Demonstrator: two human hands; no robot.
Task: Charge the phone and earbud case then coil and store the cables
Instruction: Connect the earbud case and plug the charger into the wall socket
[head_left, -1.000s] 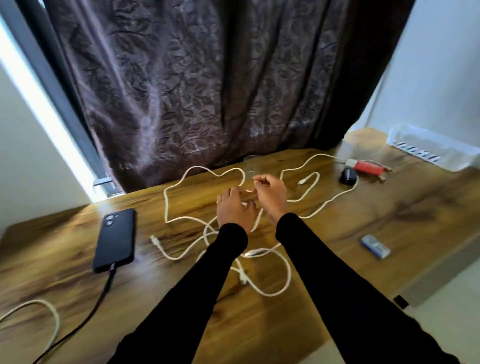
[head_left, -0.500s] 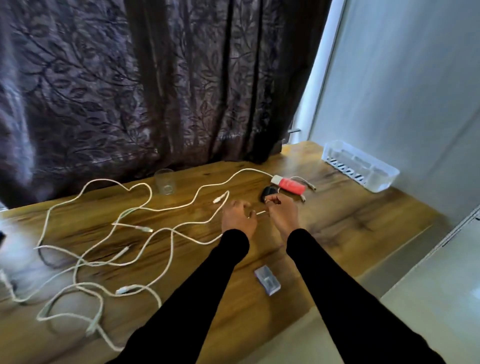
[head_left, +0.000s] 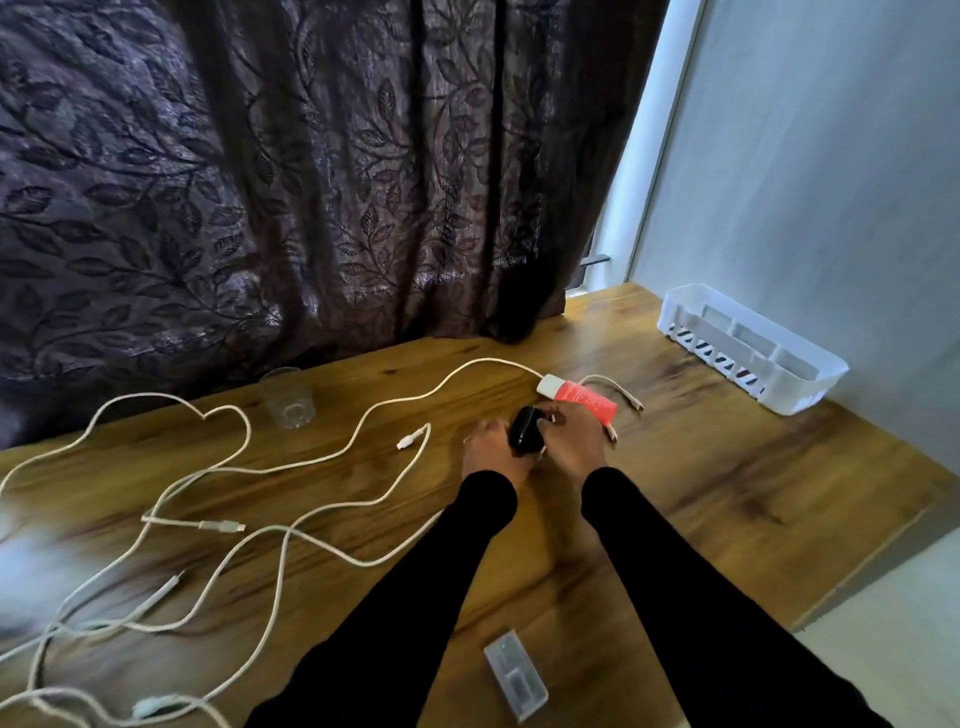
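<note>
Both hands on black earbud case (head_left: 525, 429); left hand (head_left: 491, 451) and right hand (head_left: 574, 436) grip it between them; red-white power bank (head_left: 582, 399) just beyond right hand; white cables (head_left: 291, 525) sprawl left of left hand.

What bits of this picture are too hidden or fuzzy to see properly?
All in the head view:
- Black earbud case: the left hand and right hand cover part of it, so no plug going in shows.
- White cables: they run off the left and bottom edges, and the left edge is blurred.
- Red power bank: the right hand hides its near end.
- Small clear case: too small to tell its contents.
</note>
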